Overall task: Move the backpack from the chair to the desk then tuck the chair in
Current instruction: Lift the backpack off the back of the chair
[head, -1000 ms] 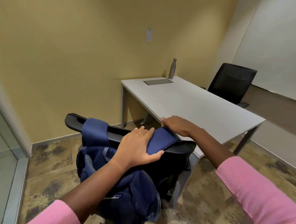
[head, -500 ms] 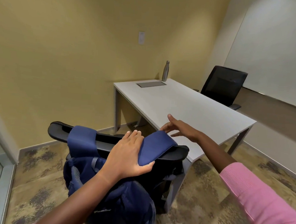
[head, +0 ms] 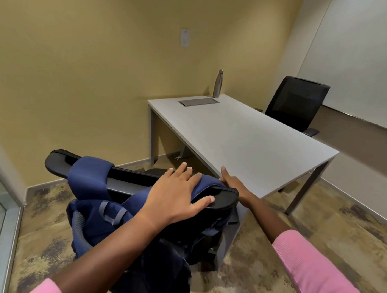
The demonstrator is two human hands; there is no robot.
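With both hands flat and holding nothing, the left hand [head: 176, 194] on a strap [head: 200, 187] and the right hand [head: 233, 184] beside it, the blue backpack [head: 121, 223] hooked over the chair [head: 128, 180] could catch and tip it.

- One view only, from a camera on the person's head, tilted forward and down.
- It sits close above the left hand [head: 174, 195], which lies flat on the chair [head: 139, 183] back at lower centre.
- Beyond that hand it faces the desk [head: 244, 137] and the yellow wall [head: 91, 73].
- No second view shares the scene.
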